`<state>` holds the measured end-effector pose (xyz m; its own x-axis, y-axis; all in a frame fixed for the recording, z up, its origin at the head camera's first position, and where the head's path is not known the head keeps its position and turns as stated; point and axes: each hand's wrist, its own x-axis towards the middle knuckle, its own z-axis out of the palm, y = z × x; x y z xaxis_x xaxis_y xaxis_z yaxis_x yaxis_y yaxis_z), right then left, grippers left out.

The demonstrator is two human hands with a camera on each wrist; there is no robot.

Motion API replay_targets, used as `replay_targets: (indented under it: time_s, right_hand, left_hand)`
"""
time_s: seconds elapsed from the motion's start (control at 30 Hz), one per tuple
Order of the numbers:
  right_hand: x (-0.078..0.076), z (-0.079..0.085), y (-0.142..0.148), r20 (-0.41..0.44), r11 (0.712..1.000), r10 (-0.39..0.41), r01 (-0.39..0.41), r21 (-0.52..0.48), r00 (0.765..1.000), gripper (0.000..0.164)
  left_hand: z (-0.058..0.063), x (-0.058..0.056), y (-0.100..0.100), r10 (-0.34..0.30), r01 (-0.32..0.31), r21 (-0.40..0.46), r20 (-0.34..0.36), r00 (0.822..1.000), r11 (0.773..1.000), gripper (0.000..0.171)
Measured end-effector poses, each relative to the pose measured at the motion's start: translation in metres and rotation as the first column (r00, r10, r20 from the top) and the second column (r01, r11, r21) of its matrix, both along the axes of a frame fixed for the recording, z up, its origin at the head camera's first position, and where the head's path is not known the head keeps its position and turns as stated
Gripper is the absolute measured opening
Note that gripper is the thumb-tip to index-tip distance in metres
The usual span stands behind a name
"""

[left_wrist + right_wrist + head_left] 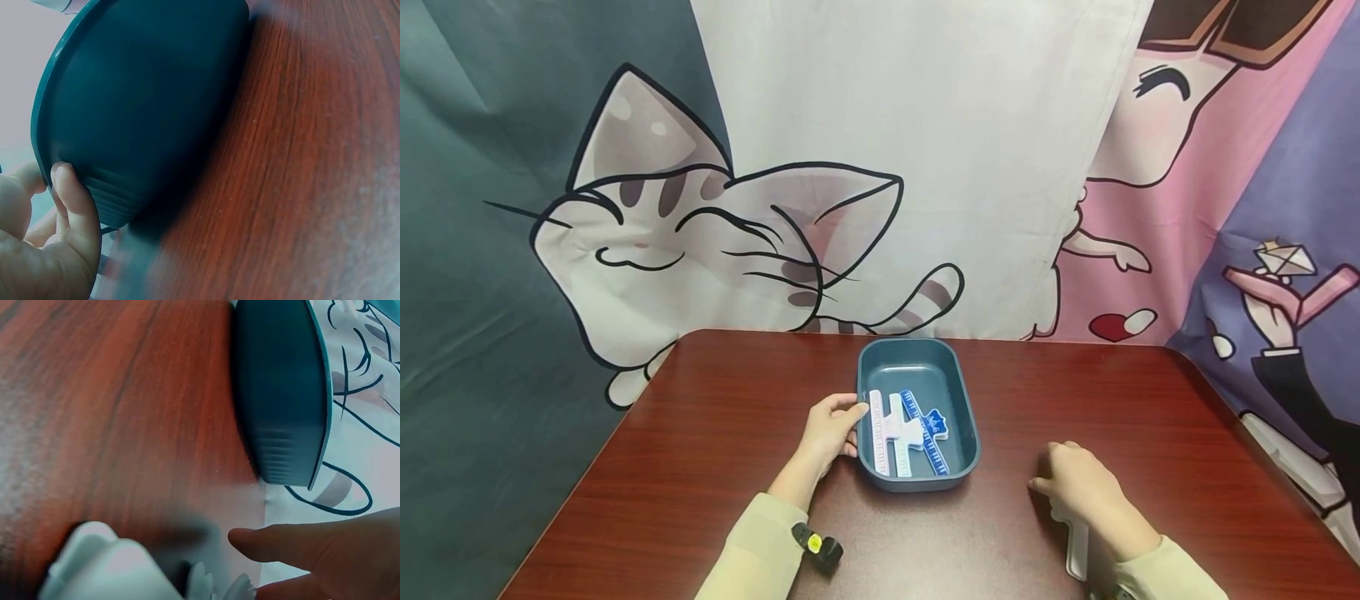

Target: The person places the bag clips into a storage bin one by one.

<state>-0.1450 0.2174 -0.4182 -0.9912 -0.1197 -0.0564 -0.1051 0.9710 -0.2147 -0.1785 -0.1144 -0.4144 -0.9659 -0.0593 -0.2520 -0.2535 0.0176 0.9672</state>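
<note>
A dark teal rectangular tray [967, 400] stands on the table. Its left rim is gripped by my left hand [831, 433], thumb over the edge and fingers against the outer wall; the left wrist view shows this hand [59, 231] on the tray wall [144, 81]. Inside lie long clips with ruler markings: a pinkish-white clip [878, 433], a white clip [901, 454] and a blue clip [925, 437]. Right of the tray, my right hand [1086, 487] hovers over a white clip [1077, 550]. Thumb and fingers are apart near the clip's [119, 575] handle end; no grip shows.
The reddish-brown wooden table [730, 400] carries the tray near its far edge. Behind it hangs a printed cloth [925, 108] with a cartoon cat. A black wrist strap with a small device [820, 546] sits on the left sleeve.
</note>
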Motion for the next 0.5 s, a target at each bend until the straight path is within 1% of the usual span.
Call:
replay_targets:
  time_s: [0.17,0.27,0.37,0.4,0.5]
  right_hand:
    - [0.001,-0.004,0.003,-0.022,1.0,-0.001,0.001,-0.005,1.0,0.036]
    - [0.002,-0.005,0.005,-0.037,1.0,-0.003,0.003,-0.013,0.999,0.036]
    - [0.004,-0.005,0.006,-0.028,1.0,-0.018,0.017,-0.024,0.999,0.037]
    - [0.004,-0.006,0.007,-0.023,0.999,-0.026,0.025,-0.027,0.999,0.038]
    - [0.007,-0.006,0.008,-0.014,0.998,-0.053,0.053,-0.032,0.998,0.042]
  left_hand:
    - [-0.001,-0.002,-0.001,0.002,-0.002,0.001,0.003,1.0,1.0,0.043]
    - [-0.015,-0.009,-0.002,0.019,-0.019,0.005,0.003,1.0,1.0,0.042]
    - [-0.018,-0.011,-0.002,0.022,-0.022,0.01,-0.003,1.0,1.0,0.042]
    - [-0.018,-0.01,-0.002,0.022,-0.022,0.011,-0.005,1.0,1.0,0.042]
    - [-0.006,-0.004,-0.001,0.009,-0.009,0.014,0.0,1.0,1.0,0.043]
